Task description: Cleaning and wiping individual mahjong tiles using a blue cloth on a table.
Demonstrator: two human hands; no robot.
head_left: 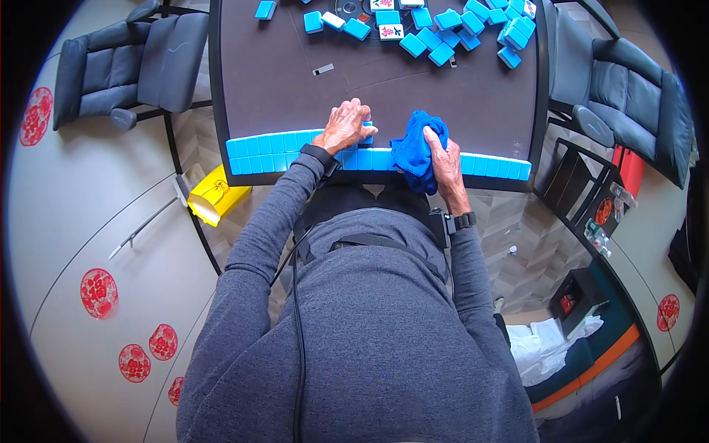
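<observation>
A long row of blue-backed mahjong tiles [269, 151] runs along the near edge of the table, two rows deep on the left and a single line toward the right. My left hand [343, 127] is closed at the end of the upper row, its fingers bent over a blue mahjong tile [370, 131]; the palm side is hidden. In my right hand [442, 161] a crumpled blue cloth [418, 148] is gripped, thumb on top. The cloth lies over part of the lower row and covers some tiles there.
Loose mahjong tiles [447, 37], a few face up, lie scattered at the table's far side. Grey armchairs stand left [140, 66] and right [620, 96]. A yellow bin [216, 198] is by the near left corner. Bottles [597, 238] stand beyond the right edge.
</observation>
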